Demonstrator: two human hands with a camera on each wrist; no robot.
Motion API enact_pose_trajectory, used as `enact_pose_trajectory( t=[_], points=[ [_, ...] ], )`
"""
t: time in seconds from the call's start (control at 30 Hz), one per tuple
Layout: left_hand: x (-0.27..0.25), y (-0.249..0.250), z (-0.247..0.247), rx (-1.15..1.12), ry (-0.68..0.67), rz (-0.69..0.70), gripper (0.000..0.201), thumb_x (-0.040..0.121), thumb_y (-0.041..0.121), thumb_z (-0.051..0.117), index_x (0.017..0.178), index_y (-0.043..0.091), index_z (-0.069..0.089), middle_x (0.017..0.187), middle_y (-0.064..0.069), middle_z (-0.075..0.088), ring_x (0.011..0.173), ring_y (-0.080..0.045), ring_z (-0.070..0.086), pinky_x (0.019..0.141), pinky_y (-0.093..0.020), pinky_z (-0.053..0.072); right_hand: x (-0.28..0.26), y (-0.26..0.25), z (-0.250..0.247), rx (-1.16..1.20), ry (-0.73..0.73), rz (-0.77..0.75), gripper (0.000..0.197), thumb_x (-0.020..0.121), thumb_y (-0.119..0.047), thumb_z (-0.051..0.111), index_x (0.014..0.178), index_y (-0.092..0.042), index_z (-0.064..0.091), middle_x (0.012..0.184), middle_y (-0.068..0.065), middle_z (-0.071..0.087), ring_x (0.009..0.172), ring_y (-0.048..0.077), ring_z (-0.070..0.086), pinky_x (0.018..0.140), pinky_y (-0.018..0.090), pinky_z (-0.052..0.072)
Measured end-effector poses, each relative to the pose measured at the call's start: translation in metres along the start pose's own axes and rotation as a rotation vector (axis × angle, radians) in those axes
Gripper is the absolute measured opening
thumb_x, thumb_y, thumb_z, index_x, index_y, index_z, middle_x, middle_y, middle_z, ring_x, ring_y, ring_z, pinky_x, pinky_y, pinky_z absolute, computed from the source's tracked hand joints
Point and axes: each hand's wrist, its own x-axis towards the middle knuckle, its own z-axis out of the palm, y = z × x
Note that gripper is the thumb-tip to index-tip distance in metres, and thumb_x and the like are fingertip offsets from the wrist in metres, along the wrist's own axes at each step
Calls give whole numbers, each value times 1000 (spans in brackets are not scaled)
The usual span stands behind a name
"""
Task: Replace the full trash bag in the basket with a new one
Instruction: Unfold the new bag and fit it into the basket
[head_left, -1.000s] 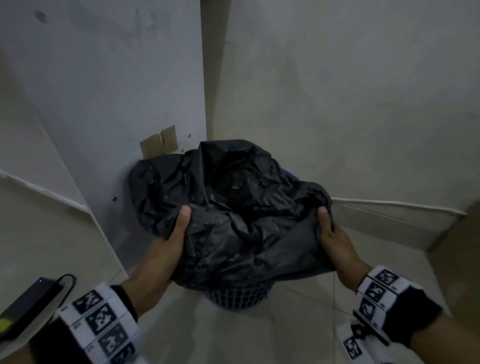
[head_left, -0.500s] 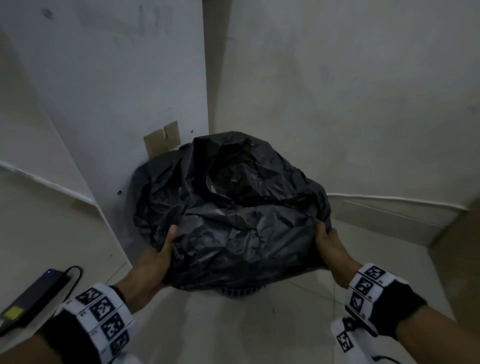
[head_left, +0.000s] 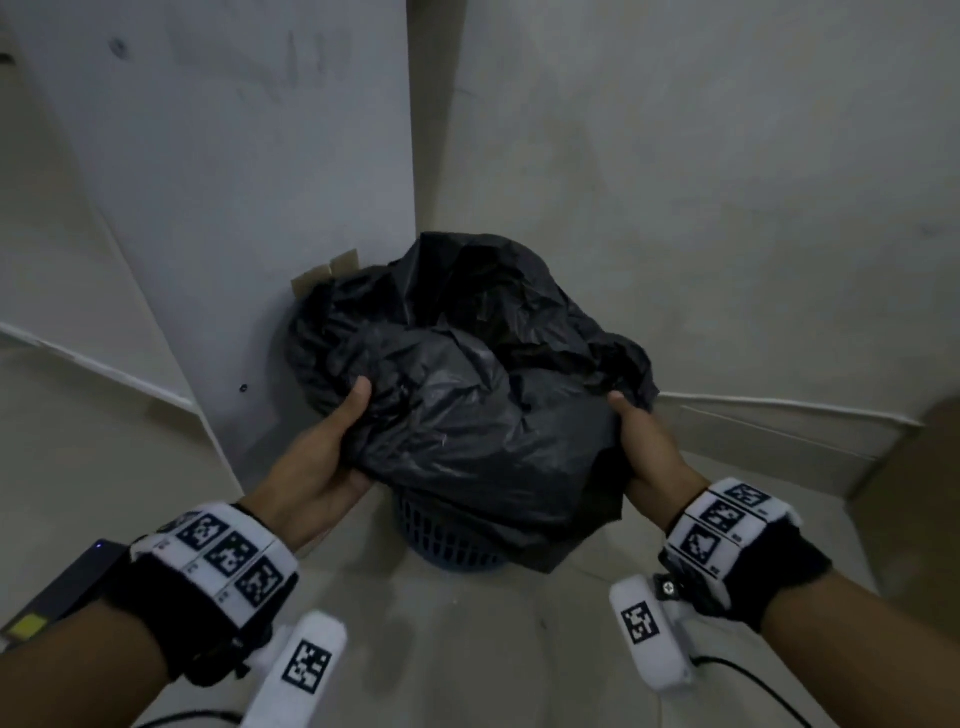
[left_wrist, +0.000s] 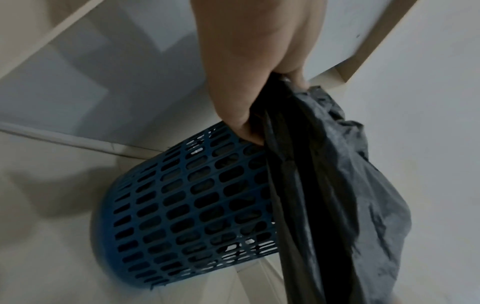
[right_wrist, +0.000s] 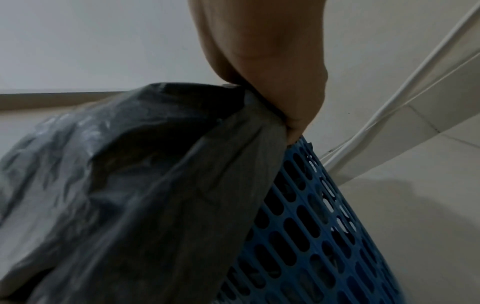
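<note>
Since a second ago both hands have gathered the near edge of the black trash bag (head_left: 467, 395) and lifted it, so more of the blue basket (head_left: 447, 540) shows beneath than half a second ago, when the plastic draped nearly to the floor.

The left hand (head_left: 317, 462) grips a bunched fold at the bag's left side, thumb on top and fingers curled under the plastic; the left wrist view shows that fold pinched tight in the hand (left_wrist: 249, 78), hanging down past the basket's slotted wall (left_wrist: 182, 205). The right hand (head_left: 644, 447) grasps the right side the same way, thumb on top; in the right wrist view its fingers (right_wrist: 298, 115) clench the gathered plastic (right_wrist: 130, 185) just above the basket's rim (right_wrist: 311, 205).

The bag still sits in the basket, which stands on the pale tiled floor (head_left: 467, 649) in the corner of two grey walls. The bag's crumpled top is open and bulges upward toward the corner. A piece of brown cardboard (head_left: 327, 270) leans against the left wall behind the bag.
</note>
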Motion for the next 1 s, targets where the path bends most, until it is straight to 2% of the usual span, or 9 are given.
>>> enact_pose_trajectory(
  t=[0.1,0.27,0.4,0.5,0.6,0.67,0.77,0.87,1.0],
  points=[
    [7,-8,-7,47,187,1,61,79,30,68,135,10,53,131,-8,62,114,-28,62,78,-38,59,-16,-5,4,-47,19,-56,51,93,-42,57,137,-18,52,129,4,60,113,31,59,102,49,46],
    [4,-6,2,50,393,225,51,87,25,68,134,10,54,122,-5,66,102,-24,67,71,-34,58,-30,-9,9,-119,36,-158,39,98,-31,54,133,-16,53,125,4,60,115,31,57,103,47,45],
    [1,20,26,6,308,330,43,93,24,61,132,9,55,122,-4,67,98,-20,69,67,-27,59,-38,-5,13,-159,14,-195,39,99,-31,53,135,-17,51,125,3,59,114,28,58,97,39,48],
    [1,28,45,115,193,138,29,98,24,50,122,9,60,114,-6,69,87,-18,72,62,-28,58,-41,-2,11,-172,12,-245,33,99,-30,51,129,-17,54,121,3,61,106,26,59,91,36,48],
    [-2,26,54,270,66,-167,25,102,18,42,117,7,58,115,-10,67,96,-25,67,71,-35,58,-40,2,10,-168,30,-261,34,99,-33,50,130,-18,53,118,3,61,102,25,60,91,40,50],
    [-3,31,56,291,35,-206,26,102,19,42,116,5,58,112,-11,66,99,-27,64,78,-39,58,-37,5,11,-158,67,-258,41,98,-34,52,135,-17,50,124,6,61,108,28,60,96,45,50],
    [-2,37,47,279,154,-135,29,98,25,50,116,5,60,111,-11,66,98,-27,63,76,-39,55,-28,7,13,-147,147,-244,45,96,-37,54,135,-15,47,126,9,59,109,30,58,98,47,49],
    [-2,28,25,278,286,-34,53,79,43,68,120,9,63,117,-10,68,101,-29,66,82,-41,55,-20,6,16,-125,211,-242,42,97,-33,54,133,-11,46,127,11,57,110,31,57,99,47,48],
    [-13,4,4,427,343,62,86,66,74,60,130,16,57,119,-2,68,103,-24,67,95,-43,52,-19,9,19,-67,225,-226,40,99,-29,51,135,-13,41,115,4,51,103,28,53,96,43,47]
  ],
)
